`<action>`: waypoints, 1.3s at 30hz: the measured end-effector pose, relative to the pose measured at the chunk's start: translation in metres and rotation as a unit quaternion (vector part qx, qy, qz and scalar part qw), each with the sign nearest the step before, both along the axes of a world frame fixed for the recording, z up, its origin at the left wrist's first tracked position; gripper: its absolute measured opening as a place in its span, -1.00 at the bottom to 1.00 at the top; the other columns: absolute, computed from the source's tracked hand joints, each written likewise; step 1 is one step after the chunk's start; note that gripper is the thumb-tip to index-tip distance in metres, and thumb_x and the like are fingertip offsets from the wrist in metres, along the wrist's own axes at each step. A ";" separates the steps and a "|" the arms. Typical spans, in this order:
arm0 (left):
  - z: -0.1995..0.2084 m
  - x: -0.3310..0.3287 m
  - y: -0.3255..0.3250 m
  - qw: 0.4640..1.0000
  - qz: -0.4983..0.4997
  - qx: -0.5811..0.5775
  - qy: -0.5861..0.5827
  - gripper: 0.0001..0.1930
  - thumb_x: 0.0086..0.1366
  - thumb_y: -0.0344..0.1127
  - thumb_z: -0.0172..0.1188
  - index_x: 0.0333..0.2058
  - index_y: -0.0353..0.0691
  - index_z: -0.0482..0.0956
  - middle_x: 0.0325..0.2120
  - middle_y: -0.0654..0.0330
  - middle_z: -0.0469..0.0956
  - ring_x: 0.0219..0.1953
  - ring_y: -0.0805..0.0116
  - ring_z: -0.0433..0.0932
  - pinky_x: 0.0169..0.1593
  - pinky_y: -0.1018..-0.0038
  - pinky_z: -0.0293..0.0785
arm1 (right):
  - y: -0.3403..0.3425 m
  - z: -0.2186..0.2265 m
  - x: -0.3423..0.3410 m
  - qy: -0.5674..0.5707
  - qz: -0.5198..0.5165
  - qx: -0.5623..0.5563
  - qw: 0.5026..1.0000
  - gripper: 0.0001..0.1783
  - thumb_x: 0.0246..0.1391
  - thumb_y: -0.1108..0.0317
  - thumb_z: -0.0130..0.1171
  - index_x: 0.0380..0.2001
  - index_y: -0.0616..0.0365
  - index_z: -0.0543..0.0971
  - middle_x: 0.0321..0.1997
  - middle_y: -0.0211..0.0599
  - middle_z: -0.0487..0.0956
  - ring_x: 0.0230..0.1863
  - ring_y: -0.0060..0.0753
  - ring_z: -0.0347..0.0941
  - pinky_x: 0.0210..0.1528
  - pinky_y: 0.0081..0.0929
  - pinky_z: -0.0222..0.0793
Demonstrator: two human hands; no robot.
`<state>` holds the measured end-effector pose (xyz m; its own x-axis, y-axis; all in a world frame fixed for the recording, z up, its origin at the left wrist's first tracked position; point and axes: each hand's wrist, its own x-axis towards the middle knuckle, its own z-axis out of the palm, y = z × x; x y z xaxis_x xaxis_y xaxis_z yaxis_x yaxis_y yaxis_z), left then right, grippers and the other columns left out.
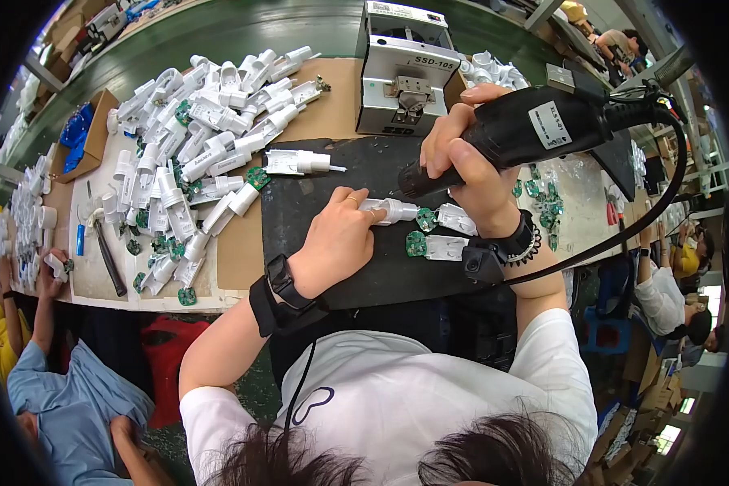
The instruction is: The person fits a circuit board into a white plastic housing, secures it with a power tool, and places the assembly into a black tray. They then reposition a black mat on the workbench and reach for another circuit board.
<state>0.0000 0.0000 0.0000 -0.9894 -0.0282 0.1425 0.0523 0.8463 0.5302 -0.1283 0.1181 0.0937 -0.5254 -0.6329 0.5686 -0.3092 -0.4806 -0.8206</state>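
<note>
A black electric screwdriver (506,130) is gripped in my right hand (471,162), its fingers wrapped round the body. It tilts down to the left, with its nose end just above a white plastic housing (395,211) on the black mat (324,267). My left hand (338,231) holds that housing down with its fingertips; a green circuit board (426,218) sits at its right end. Below it lies another open housing (445,248) with a round green board. A further housing (300,162) rests on the mat beyond my left hand. Whether the bit touches anything is hidden.
A large heap of white housings (219,117) with green boards covers the left side. Behind the mat stands a box-shaped machine (405,81). A black-handled hammer (109,259) and a carton with blue items (85,138) are far left. The screwdriver's cable (664,206) loops right. People sit on both sides.
</note>
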 end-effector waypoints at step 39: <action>-0.021 0.029 0.013 0.992 0.024 -0.099 0.077 -0.70 0.01 -0.39 0.09 -0.22 -0.14 0.55 0.04 -0.08 0.29 0.08 0.16 0.29 0.11 0.14 0.14 | -0.012 -0.042 0.020 0.116 0.086 0.105 0.984 -0.60 -0.04 0.46 0.09 -0.21 0.08 0.12 -0.65 -0.35 0.34 -0.68 -0.51 0.29 -0.57 -0.52 0.29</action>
